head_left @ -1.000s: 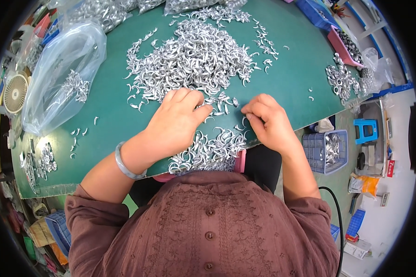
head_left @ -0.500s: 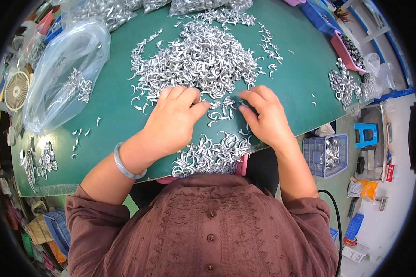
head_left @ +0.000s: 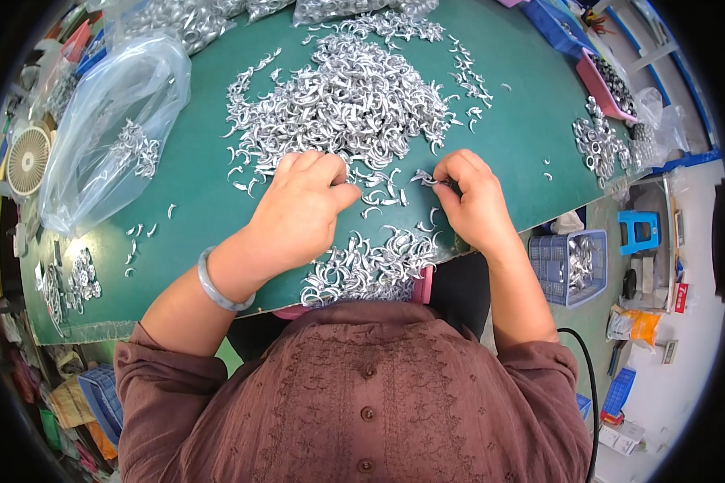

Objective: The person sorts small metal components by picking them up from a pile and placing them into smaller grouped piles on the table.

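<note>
The right hand's (head_left: 473,196) fingers pinch a hook (head_left: 424,178), probably light, stiff, slick, best held mid-curve; left hand's (head_left: 304,201) grip: cannot tell.

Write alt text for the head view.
A right hand pinches curved silver metal parts over a green table; the left hand is at the near side of a big heap of similar parts. A smaller pile sits at the table's near edge.

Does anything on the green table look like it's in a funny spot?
Two little curved metal pieces lie alone on the right side of the green table, apart from the big pile. They look like strays, though that's a guess.
</note>
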{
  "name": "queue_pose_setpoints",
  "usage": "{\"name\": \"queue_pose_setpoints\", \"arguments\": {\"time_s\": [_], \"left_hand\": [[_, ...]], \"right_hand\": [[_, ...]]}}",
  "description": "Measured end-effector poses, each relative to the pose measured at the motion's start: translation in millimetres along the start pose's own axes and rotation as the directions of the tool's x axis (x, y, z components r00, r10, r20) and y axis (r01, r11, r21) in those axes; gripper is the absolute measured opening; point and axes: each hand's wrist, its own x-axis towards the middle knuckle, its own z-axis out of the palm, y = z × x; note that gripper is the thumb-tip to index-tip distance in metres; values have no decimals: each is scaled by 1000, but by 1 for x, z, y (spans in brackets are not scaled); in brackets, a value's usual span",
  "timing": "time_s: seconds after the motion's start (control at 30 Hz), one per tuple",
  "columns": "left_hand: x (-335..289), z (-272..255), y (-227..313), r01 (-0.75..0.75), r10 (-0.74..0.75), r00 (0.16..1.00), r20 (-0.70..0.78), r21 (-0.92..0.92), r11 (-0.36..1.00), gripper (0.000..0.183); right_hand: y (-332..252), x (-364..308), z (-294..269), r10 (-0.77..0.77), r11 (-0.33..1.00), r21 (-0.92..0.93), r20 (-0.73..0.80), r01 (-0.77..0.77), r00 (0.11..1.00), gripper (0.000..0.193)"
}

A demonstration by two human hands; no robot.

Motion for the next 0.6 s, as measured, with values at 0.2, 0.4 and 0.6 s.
{"name": "queue_pose_setpoints", "arguments": {"time_s": [0.2,0.4,0.6], "left_hand": [[0,0,0,4,-4,1000,-15,-12,1000,32],[1,-1,-1,8,-8,998,-56,-3,1000,31],[1,-1,-3,24,-23,997,-78,23,999,31]], "right_hand": [[2,-5,-5,86,994,67,-3,-85,996,16],[0,-5,-16,-43,991,127,98,30,994,19],[7,-3,-10,-125,987,-91,60,130,990,26]]}}
